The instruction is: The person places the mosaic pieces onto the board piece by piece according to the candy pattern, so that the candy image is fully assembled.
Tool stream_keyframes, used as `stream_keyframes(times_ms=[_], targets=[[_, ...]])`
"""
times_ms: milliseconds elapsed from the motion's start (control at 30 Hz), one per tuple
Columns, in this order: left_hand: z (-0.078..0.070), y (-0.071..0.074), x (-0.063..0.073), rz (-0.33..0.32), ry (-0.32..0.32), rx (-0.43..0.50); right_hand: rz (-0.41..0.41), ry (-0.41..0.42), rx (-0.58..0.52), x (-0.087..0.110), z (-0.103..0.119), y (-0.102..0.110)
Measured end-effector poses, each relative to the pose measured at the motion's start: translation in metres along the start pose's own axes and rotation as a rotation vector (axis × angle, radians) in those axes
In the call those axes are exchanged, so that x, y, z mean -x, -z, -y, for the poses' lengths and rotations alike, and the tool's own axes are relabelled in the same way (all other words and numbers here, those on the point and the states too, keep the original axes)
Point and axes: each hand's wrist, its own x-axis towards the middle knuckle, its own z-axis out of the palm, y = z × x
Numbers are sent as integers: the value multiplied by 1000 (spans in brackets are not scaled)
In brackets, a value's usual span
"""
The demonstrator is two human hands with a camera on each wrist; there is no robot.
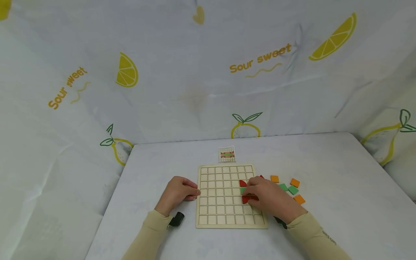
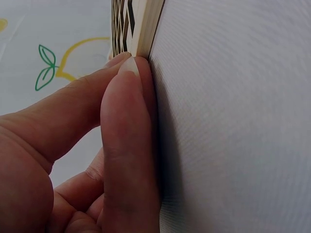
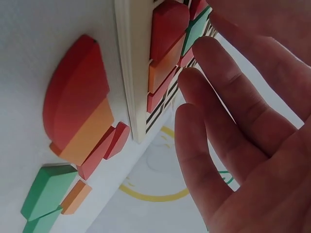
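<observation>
A pale wooden grid board (image 1: pixel 221 209) lies on the white table. At its left edge, my left hand (image 1: pixel 178 192) pinches the rim between thumb (image 2: pixel 127 116) and forefinger. My right hand (image 1: pixel 268 196) is over the board's right side, its fingers fairly straight and the fingertips by a green square (image 1: pixel 243 190). Red pieces (image 1: pixel 242 183) sit in the grid above and below that square. In the right wrist view, an orange piece (image 3: pixel 165 68) lies among red ones on the board. The hand partly hides these pieces in the head view.
Loose orange squares (image 1: pixel 295 182) and green squares (image 1: pixel 293 190) lie right of the board, with red curved pieces (image 3: pixel 73 92) beside its edge. Behind the board lies a small pattern card (image 1: pixel 226 154). A lemon-print cloth (image 1: pixel 195 72) hangs at the back.
</observation>
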Motion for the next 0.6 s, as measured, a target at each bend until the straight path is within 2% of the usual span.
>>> stream_keyframes(times_ms=[433,600], targets=[[-3,-2,1,9,-4,11,-18,-9,29,2,4,2],[-2,-2,3,-6,6,7,-17,-51,9,4,0,8]])
